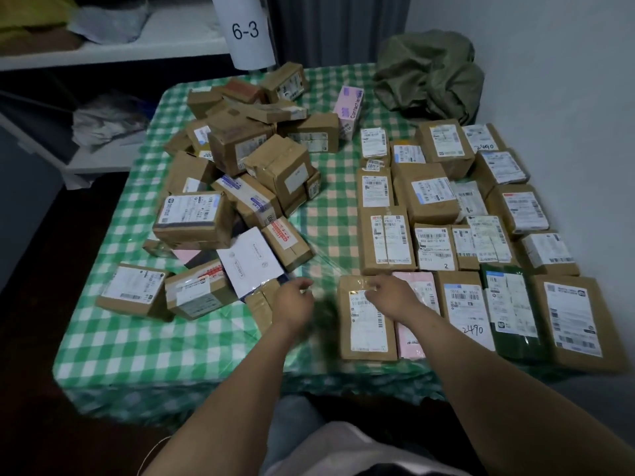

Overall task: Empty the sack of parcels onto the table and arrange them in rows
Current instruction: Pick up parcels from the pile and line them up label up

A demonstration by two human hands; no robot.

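Cardboard parcel [369, 334], beneath right hand [390, 297], front row

Dim room: white wall [567, 63], grey curtain [330, 25], white shelves [137, 46], dark floor [41, 355].

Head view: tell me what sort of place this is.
Probably a parcel sorting or pickup room. Labelled parcels lie in rows on the checked table, a heap waits beside them, and a sign marked 6-3 is up by the shelves.

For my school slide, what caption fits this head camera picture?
Right hand touches a brown parcel ending the near row; jumbled pile lies left.
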